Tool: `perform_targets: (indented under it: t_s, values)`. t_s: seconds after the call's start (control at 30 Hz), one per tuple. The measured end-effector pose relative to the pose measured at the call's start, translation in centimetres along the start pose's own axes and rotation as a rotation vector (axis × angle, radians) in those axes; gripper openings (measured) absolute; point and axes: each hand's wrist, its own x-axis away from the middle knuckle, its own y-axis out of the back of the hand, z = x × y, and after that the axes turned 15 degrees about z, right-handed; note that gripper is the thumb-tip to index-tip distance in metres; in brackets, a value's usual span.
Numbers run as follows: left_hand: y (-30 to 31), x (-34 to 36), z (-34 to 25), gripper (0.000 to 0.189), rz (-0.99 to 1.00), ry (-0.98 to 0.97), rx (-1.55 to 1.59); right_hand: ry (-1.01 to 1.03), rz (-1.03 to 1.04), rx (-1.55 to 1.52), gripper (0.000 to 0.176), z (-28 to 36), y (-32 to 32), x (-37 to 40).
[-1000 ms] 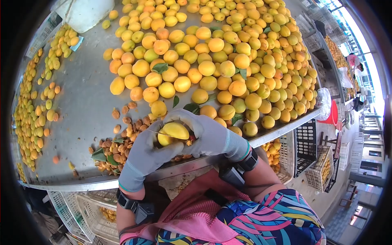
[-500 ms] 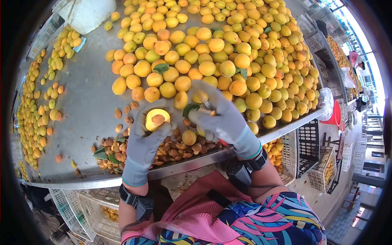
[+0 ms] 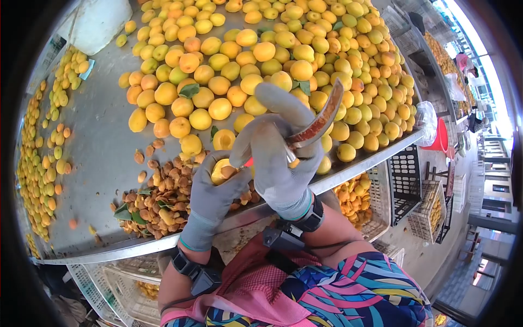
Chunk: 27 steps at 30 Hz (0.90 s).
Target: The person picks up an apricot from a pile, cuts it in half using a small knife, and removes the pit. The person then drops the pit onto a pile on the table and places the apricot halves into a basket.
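My left hand (image 3: 215, 199), in a grey glove, is closed around a halved apricot (image 3: 219, 168) with the cut side up and a brown pit showing at its right. Close on its right is my right hand (image 3: 283, 163), gloved the same way. It grips a small knife with a curved, brown-stained blade (image 3: 321, 122), whose tip points up and away from me. Its fingers hide most of the handle. Just beyond both hands lies a cut apricot (image 3: 223, 139). A pile of brown pits (image 3: 158, 204) is heaped beside my left hand.
Whole apricots (image 3: 256, 65) cover much of the metal table (image 3: 103, 141), with more along its left side. Below the raised front edge stand a crate of apricot pieces (image 3: 376, 215) and a black crate (image 3: 406, 182). A red bucket (image 3: 437, 139) is at the right.
My hands have come together, the left moving right with the apricot half. My right hand has turned, bringing the knife's curved blade into plain view. The whole view has shifted slightly.
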Motion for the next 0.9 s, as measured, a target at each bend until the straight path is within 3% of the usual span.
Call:
perform_targets:
  t_s: [0.07, 0.1, 0.13, 0.2, 0.47, 0.57, 0.67, 0.83, 0.9]
  values:
    - [0.0, -0.1, 0.1, 0.034, 0.0, -0.025, 0.011, 0.145, 0.001, 0.106, 0.032, -0.5, -0.3, -0.2]
    - [0.1, -0.2, 0.2, 0.033, 0.005, -0.043, 0.016, -0.096, -0.023, 0.072, 0.026, 0.3, -0.5, 0.1]
    - [0.2, -0.3, 0.1, 0.033, 0.002, -0.044, 0.022, -0.1, -0.018, 0.074, 0.026, 0.1, -0.3, 0.2]
    - [0.1, -0.5, 0.0, 0.034, 0.022, 0.03, 0.027, -0.183, -0.112, -0.24, 0.026, -0.8, 0.3, 0.7]
    - [0.4, -0.7, 0.7, 0.035, -0.007, -0.099, -0.047, -0.053, -0.126, -0.279, 0.027, -2.8, 0.0, 1.5]
    - [0.8, -0.8, 1.0, 0.035, -0.026, -0.178, -0.189, -0.035, -0.035, -0.255, 0.022, -2.8, -0.2, 1.0]
    - [1.4, -1.1, 2.5, 0.035, -0.053, -0.242, -0.286, -0.184, 0.079, -0.058, 0.017, -2.2, -0.2, -0.1]
    - [1.5, -0.8, 1.8, 0.034, -0.052, -0.204, -0.294, -0.198, 0.036, -0.463, 0.019, -3.2, -1.1, -0.1]
    - [1.5, -0.3, 0.4, 0.034, 0.054, -0.072, -0.086, -0.202, 0.027, -0.544, 0.02, -3.8, -0.2, -0.7]
